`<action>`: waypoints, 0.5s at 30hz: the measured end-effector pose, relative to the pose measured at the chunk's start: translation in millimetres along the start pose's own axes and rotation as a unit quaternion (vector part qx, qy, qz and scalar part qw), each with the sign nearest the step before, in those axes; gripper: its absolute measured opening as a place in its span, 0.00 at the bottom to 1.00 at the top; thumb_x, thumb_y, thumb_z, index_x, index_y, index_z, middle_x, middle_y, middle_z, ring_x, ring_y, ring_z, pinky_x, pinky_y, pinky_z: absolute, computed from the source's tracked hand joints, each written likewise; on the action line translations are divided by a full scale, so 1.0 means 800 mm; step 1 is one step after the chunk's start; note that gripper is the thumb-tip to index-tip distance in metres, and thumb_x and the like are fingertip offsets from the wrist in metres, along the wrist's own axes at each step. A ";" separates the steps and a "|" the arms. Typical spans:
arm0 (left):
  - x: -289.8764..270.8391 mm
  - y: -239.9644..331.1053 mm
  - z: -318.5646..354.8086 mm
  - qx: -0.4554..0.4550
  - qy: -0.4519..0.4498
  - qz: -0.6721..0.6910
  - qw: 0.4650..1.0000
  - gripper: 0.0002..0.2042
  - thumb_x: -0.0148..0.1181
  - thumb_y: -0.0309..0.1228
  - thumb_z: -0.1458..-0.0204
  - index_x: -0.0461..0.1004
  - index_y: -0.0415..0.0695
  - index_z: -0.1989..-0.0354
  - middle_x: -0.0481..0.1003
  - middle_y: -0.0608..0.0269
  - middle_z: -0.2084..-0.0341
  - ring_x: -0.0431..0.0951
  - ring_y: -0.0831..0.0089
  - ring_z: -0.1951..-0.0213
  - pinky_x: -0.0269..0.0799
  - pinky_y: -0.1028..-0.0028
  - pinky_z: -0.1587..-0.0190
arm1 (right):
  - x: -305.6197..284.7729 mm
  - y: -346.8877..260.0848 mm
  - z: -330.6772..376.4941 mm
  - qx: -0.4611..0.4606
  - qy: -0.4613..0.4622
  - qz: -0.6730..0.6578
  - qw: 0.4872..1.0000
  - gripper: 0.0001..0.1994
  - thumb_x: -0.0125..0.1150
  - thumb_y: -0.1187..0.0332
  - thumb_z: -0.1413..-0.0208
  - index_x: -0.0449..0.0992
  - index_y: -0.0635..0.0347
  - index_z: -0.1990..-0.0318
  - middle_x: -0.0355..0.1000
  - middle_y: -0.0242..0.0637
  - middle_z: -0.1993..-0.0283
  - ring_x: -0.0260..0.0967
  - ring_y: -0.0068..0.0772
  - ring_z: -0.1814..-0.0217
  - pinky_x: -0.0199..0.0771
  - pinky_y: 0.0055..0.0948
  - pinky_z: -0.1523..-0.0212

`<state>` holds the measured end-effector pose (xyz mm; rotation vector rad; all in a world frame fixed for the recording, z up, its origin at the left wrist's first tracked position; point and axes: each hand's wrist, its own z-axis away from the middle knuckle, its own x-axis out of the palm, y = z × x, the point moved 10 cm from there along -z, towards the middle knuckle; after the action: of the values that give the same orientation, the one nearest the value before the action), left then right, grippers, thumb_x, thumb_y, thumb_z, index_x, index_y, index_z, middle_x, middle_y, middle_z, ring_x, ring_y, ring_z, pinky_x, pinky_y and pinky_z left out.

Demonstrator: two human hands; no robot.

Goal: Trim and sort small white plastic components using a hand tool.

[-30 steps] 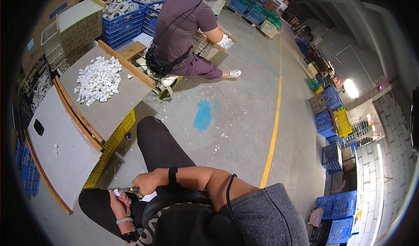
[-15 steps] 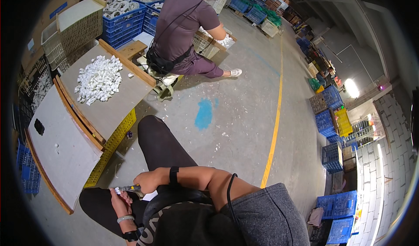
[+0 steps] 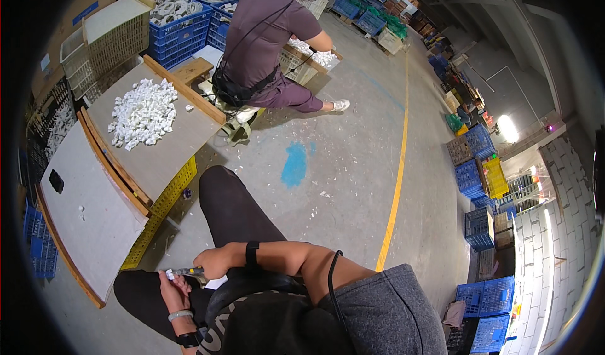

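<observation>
My left hand [image 3: 174, 293], with a pale bracelet at its wrist, is closed on a small white part [image 3: 169, 274] above my left thigh. My right hand [image 3: 213, 263] is wrapped round a slim hand tool [image 3: 188, 271] with a dark grey body and some yellow near the grip. The tool's tip meets the white part or lies right beside it. Its exact kind is too small to make out. Both hands are close together over my dark trousers.
Left of me is a grey board [image 3: 94, 213] with wooden edging and a dark phone-like object [image 3: 56, 181]. Beyond it, a second board carries a heap of white parts [image 3: 144, 114]. A co-worker [image 3: 261, 46] sits ahead by another crate. Blue crates [image 3: 485, 295] stand at the right.
My hands, the tool and the white part stay practically where they were. The co-worker's arm has shifted slightly over the white parts.
</observation>
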<state>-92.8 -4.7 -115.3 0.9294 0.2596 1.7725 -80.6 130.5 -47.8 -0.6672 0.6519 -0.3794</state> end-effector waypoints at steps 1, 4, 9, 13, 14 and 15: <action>0.002 0.000 0.000 -0.002 -0.006 0.002 1.000 0.25 0.41 0.54 0.40 0.63 0.45 0.79 0.62 0.66 0.90 0.59 0.75 0.90 0.56 0.76 0.86 | 0.000 0.001 0.000 0.000 0.001 0.002 1.000 0.20 0.53 0.70 0.55 0.72 0.66 0.52 0.71 0.56 0.52 0.68 0.52 0.47 0.67 0.38 0.47; 0.005 0.002 0.002 0.001 0.001 0.001 1.000 0.25 0.40 0.54 0.40 0.63 0.45 0.78 0.62 0.67 0.90 0.59 0.75 0.90 0.56 0.75 0.86 | 0.000 0.004 -0.002 0.001 0.007 0.003 1.000 0.20 0.54 0.70 0.55 0.72 0.66 0.52 0.71 0.56 0.52 0.68 0.52 0.47 0.67 0.38 0.47; 0.004 0.002 0.002 0.006 -0.003 -0.001 1.000 0.25 0.41 0.54 0.40 0.63 0.45 0.78 0.62 0.67 0.89 0.60 0.76 0.89 0.56 0.75 0.85 | 0.002 0.005 -0.002 0.002 0.006 -0.006 1.000 0.19 0.54 0.70 0.54 0.72 0.66 0.52 0.71 0.55 0.52 0.69 0.51 0.48 0.67 0.38 0.48; 0.007 0.001 0.006 -0.008 -0.023 0.010 1.000 0.24 0.40 0.55 0.40 0.62 0.48 0.80 0.60 0.70 0.89 0.58 0.78 0.88 0.54 0.77 0.83 | 0.008 0.004 -0.004 -0.007 -0.020 -0.027 0.999 0.17 0.54 0.68 0.51 0.72 0.65 0.53 0.71 0.54 0.53 0.69 0.51 0.48 0.68 0.38 0.49; 0.008 0.000 0.006 -0.008 -0.024 0.009 1.000 0.24 0.40 0.55 0.40 0.62 0.48 0.80 0.60 0.70 0.89 0.58 0.78 0.88 0.54 0.77 0.83 | 0.009 0.005 -0.005 -0.006 -0.019 -0.027 0.999 0.17 0.54 0.68 0.51 0.72 0.65 0.53 0.71 0.54 0.53 0.69 0.51 0.48 0.68 0.38 0.49; 0.009 0.001 0.007 -0.005 -0.023 0.014 1.000 0.24 0.40 0.55 0.40 0.62 0.48 0.80 0.60 0.70 0.89 0.58 0.78 0.88 0.54 0.77 0.83 | 0.008 0.005 -0.004 -0.007 -0.016 -0.020 1.000 0.17 0.55 0.67 0.50 0.72 0.65 0.53 0.71 0.54 0.53 0.69 0.51 0.48 0.67 0.38 0.49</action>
<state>-90.3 -0.2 -108.1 0.9696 0.2087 1.7745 -77.9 128.7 -55.4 -0.6993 0.6117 -0.3995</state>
